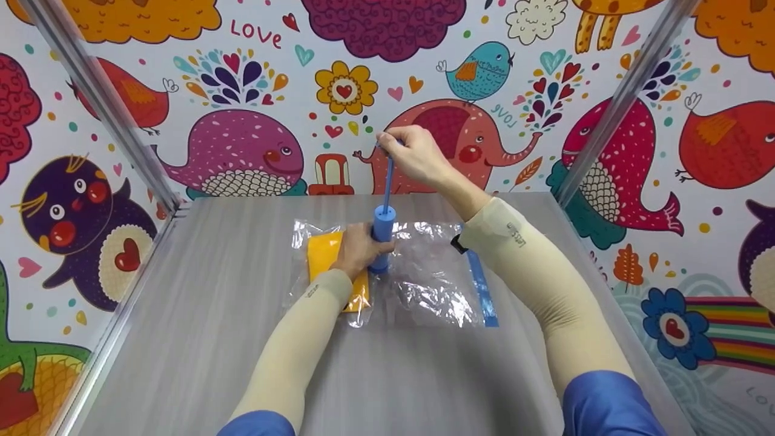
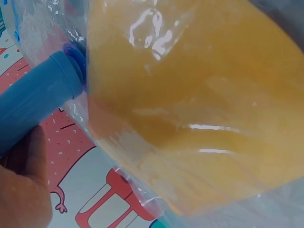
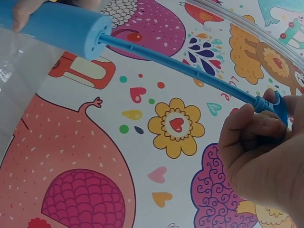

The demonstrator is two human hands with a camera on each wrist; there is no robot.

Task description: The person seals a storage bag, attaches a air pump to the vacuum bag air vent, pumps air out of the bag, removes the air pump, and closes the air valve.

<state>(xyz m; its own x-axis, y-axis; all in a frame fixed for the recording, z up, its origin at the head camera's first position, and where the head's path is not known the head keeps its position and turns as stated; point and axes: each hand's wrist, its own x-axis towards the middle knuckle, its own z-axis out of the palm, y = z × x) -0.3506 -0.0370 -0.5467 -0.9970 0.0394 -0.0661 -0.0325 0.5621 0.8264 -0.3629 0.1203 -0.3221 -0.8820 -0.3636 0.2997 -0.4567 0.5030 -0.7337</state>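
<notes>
A blue hand pump (image 1: pixel 382 225) stands upright on a clear plastic bag (image 1: pixel 430 278). My left hand (image 1: pixel 358 249) grips the pump's barrel around its middle. Above it, my right hand (image 1: pixel 418 151) holds the pump's handle (image 3: pixel 281 110), with the thin rod (image 3: pixel 190 71) drawn far out of the barrel. Inside the bag's left part lies a flat yellow item (image 2: pixel 190 109), partly covered by the left hand and forearm in the head view. In the left wrist view, the pump's lower end meets a round blue valve (image 2: pixel 76 59) on the bag.
The bag lies on a grey wood-grain table (image 1: pixel 200 315); a blue strip (image 1: pixel 482 290) runs along its right edge. Walls with cartoon animals rise behind and at both sides. Metal posts (image 1: pixel 623 109) stand at the back corners.
</notes>
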